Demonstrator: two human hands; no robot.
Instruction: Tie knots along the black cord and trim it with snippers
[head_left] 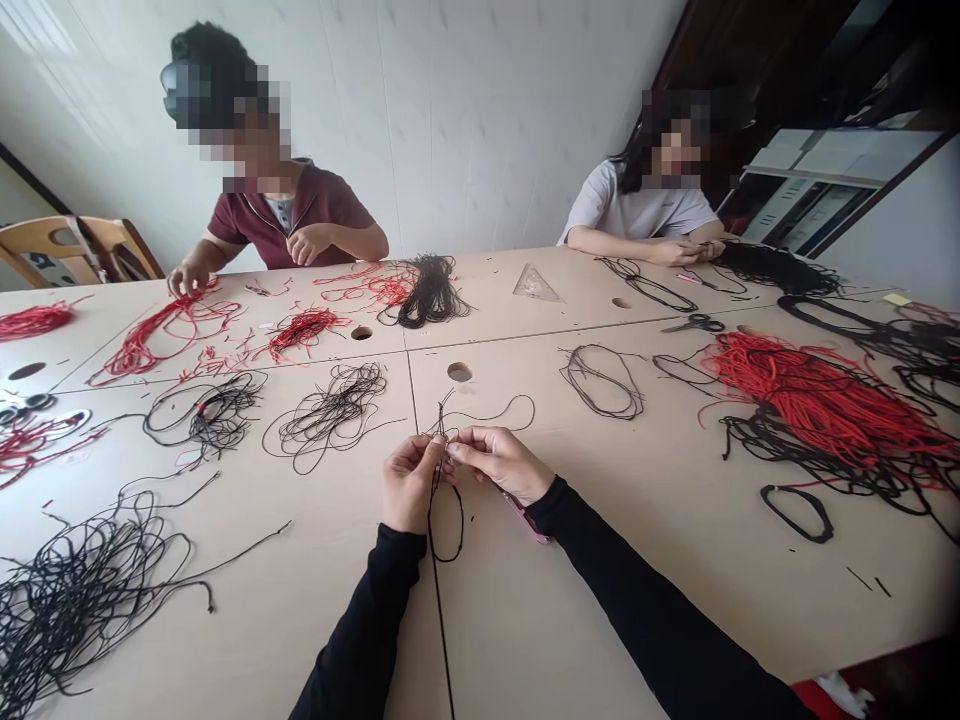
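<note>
Both hands meet over the seam in the table. My left hand (410, 484) is closed, thumb and fingers pinching a thin black cord (448, 557) whose loop hangs below the fingers. Close against it, my right hand (504, 462) pinches the same cord, its fingertips touching the knotted part. Short cord ends stick up above the fingertips, and a thin strand curves off to the right on the table. Under my right wrist lies a pink-handled tool (534, 522), mostly covered, so its kind does not show.
Black cord bundles (330, 410) and a tangled black pile (82, 590) lie left. Red cords (810, 395) are heaped right, near black scissors (694, 323). A clear triangle ruler (536, 284) lies at the back. Round holes (459, 372) pierce the table (570, 620). Two people sit opposite, handling cords.
</note>
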